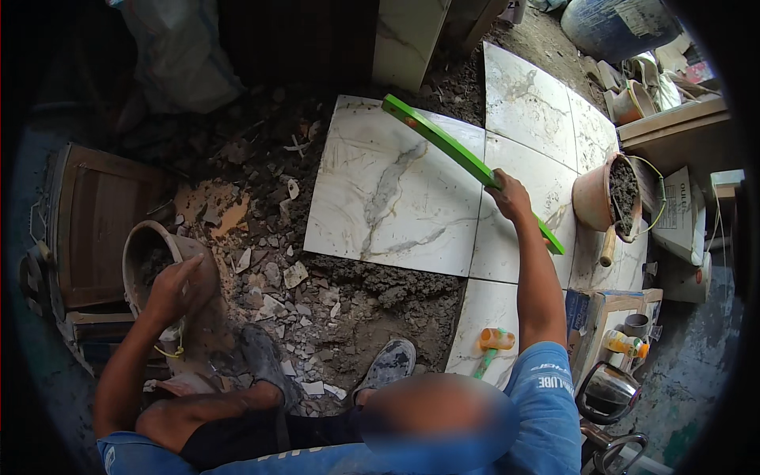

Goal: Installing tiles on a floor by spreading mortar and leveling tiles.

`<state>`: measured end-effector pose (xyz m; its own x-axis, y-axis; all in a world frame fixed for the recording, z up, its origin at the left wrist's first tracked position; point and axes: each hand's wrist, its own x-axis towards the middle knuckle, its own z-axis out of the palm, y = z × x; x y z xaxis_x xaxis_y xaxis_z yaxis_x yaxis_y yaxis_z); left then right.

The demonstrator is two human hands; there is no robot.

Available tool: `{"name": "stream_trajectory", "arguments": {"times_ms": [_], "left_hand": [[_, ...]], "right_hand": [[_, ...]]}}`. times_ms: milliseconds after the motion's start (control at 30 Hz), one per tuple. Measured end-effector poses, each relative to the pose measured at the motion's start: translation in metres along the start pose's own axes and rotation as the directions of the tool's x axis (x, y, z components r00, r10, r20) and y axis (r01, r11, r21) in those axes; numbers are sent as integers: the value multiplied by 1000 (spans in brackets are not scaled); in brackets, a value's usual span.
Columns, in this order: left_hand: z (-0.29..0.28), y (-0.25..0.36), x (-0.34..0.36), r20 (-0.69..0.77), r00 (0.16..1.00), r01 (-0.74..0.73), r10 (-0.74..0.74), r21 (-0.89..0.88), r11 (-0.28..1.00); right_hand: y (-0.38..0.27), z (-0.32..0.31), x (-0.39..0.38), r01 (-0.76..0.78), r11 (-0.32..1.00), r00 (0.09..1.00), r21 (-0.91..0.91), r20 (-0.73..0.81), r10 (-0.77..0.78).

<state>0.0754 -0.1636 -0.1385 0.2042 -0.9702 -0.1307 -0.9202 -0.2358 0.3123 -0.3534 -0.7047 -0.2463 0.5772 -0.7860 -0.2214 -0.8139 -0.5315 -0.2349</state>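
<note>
Now the right hand (507, 195) grips the long green bar (467, 161), laid flat across the white tiles (396, 198) as if to check they sit even; the left hand (176, 289) holds the rim of a bucket (142, 253) with grey mud inside; another muddy bucket (609, 198) stands on the tiles at the right.

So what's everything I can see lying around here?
Marble-look tiles: several, white and grey, laid at centre and right.
Straightedge: one, green, across the tiles.
Buckets: two, brownish, one at left, one at right.
Mortar bed: grey, below the big tile.
Rubble: broken bits, centre-left.
Mallet: one, orange head, green handle, on lower tile.
Shoes: two, grey, bottom centre.
Left hand: on left bucket's rim.
Right hand: gripping the straightedge.
</note>
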Motion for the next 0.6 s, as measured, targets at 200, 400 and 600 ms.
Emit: {"name": "stream_trajectory", "arguments": {"times_ms": [200, 400, 600], "left_hand": [[-17, 11, -22, -6, 998, 69, -69, -32, 997], [-11, 15, -39, 5, 979, 202, -202, -113, 973], [-20, 26, -68, 39, 968, 250, -248, -58, 966]], "right_hand": [[-70, 6, 45, 274, 961, 959, 36, 70, -276], [-77, 18, 81, 307, 952, 951, -8, 35, -307], [-65, 36, 132, 347, 933, 935, -99, -35, -352]]}}
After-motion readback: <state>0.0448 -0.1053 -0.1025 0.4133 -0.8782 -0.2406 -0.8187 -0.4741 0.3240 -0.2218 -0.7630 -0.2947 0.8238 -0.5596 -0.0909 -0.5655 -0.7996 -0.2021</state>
